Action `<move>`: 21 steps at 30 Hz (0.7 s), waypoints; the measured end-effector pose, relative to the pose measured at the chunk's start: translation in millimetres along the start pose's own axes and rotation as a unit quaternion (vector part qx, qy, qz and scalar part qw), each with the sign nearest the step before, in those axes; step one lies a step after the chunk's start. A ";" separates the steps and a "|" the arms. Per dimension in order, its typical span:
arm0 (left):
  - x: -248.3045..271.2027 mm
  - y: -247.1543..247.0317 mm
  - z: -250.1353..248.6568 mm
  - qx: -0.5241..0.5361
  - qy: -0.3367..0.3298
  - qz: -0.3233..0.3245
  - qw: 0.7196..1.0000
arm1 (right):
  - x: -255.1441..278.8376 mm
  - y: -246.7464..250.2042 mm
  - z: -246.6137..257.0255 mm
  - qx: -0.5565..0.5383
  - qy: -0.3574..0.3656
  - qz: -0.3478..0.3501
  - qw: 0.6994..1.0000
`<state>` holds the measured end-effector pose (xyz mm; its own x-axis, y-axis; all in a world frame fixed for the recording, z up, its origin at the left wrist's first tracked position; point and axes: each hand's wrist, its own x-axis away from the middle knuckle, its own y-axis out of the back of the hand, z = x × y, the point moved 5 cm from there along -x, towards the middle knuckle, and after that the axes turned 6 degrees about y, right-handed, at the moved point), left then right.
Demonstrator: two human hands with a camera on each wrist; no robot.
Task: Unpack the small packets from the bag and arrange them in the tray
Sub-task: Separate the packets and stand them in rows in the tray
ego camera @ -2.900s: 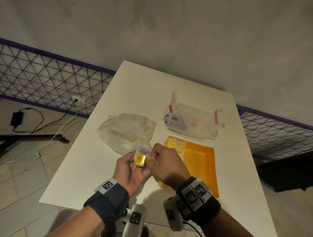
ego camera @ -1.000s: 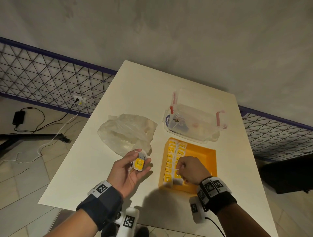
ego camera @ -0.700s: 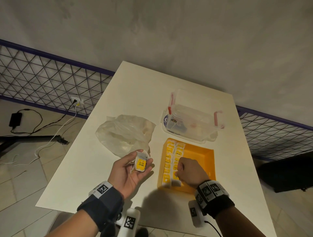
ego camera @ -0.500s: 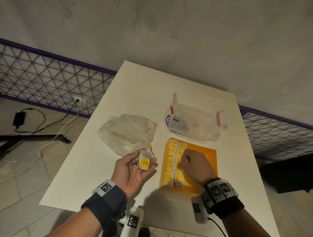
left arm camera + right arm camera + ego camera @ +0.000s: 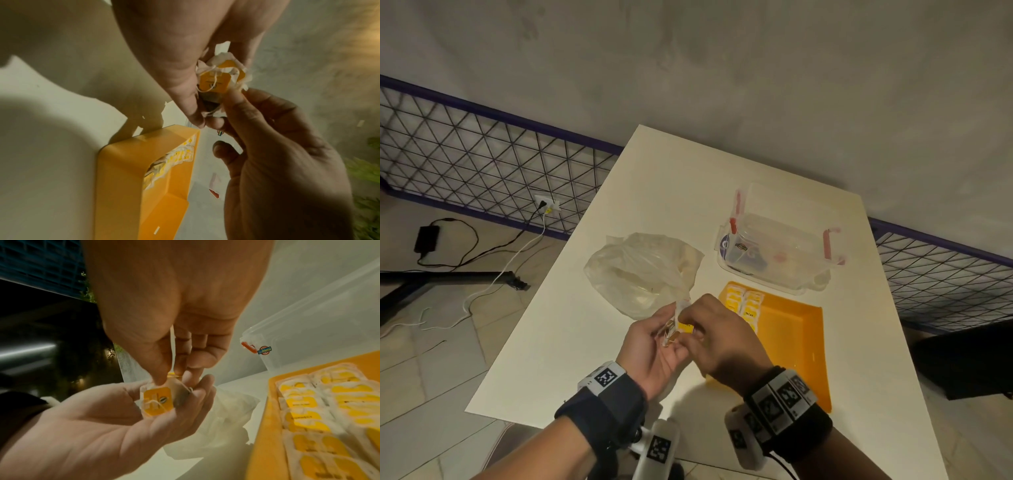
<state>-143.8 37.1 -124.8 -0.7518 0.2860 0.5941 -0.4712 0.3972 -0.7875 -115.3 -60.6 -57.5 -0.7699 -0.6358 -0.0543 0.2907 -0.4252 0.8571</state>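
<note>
My left hand [image 5: 669, 337] is palm up above the table's front edge and holds a few small white packets [image 5: 683, 328] with yellow tags, fingers curled round them. My right hand [image 5: 693, 325] meets it from the right and pinches the top packet [image 5: 157, 400] between thumb and fingers. The packets [image 5: 218, 78] also show in the left wrist view, strings loose. The crumpled clear plastic bag [image 5: 643, 274] lies just beyond my hands. The orange tray [image 5: 794, 342] lies to the right, with rows of packets [image 5: 744, 305] along its left side.
A clear plastic container [image 5: 777, 246] with red clips stands behind the tray. The white table [image 5: 671, 192] ends close to my wrists. A wire mesh fence [image 5: 482, 164] and floor cables [image 5: 482, 260] lie to the left.
My right hand left the tray, where it had set a packet down, and came back left to my left hand. It now pinches a packet there. The left hand stayed almost still.
</note>
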 end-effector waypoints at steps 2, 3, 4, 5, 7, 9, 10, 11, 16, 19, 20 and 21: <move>-0.8 2.6 -0.6 -0.003 -0.001 0.001 1.000 | -1.3 2.1 -2.5 -0.003 -0.008 -0.013 1.000; -0.5 2.5 -0.6 -0.009 0.001 0.004 1.000 | -1.8 4.7 -3.3 -0.008 -0.015 -0.021 1.000; -0.3 2.9 -0.8 -0.016 0.002 0.005 1.000 | -1.8 8.4 -3.7 -0.018 -0.024 -0.031 0.999; -0.1 2.5 -1.1 -0.024 0.004 0.008 1.000 | -1.7 12.9 -4.3 -0.035 -0.034 -0.043 0.998; -0.8 1.7 -1.7 -0.036 0.004 0.013 0.999 | -1.5 22.1 -6.1 -0.062 -0.049 -0.068 0.995; -2.9 2.2 -3.1 -0.041 0.000 0.007 0.999 | -2.1 29.5 -9.3 -0.071 -0.059 -0.088 0.992; -3.8 2.6 -3.7 -0.042 -0.002 0.004 0.999 | -2.7 32.8 -11.6 -0.076 -0.064 -0.096 0.990; -4.6 2.7 -4.2 -0.043 -0.003 0.003 0.999 | -3.3 35.9 -14.0 -0.080 -0.068 -0.101 0.989; -5.8 2.6 -5.2 -0.028 0.002 0.014 1.000 | 1.7 50.8 -31.4 -0.089 -0.101 -0.099 0.986; -6.3 3.8 -5.0 -0.016 0.008 0.013 1.000 | 6.9 62.3 -46.0 -0.046 -0.111 -0.112 0.986; -6.0 3.8 -4.9 -0.014 0.011 0.012 1.000 | 9.3 67.5 -52.7 -0.027 -0.117 -0.120 0.986; -6.1 4.3 -5.0 -0.013 0.012 0.011 1.000 | 12.0 73.2 -60.3 -0.009 -0.122 -0.130 0.984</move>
<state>-138.9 41.4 -131.0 -0.7498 0.3157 0.5815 -0.4426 0.4138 -0.7955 -69.0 -138.2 -26.3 -0.9327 -0.3306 -0.1440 0.0741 -0.5667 0.8206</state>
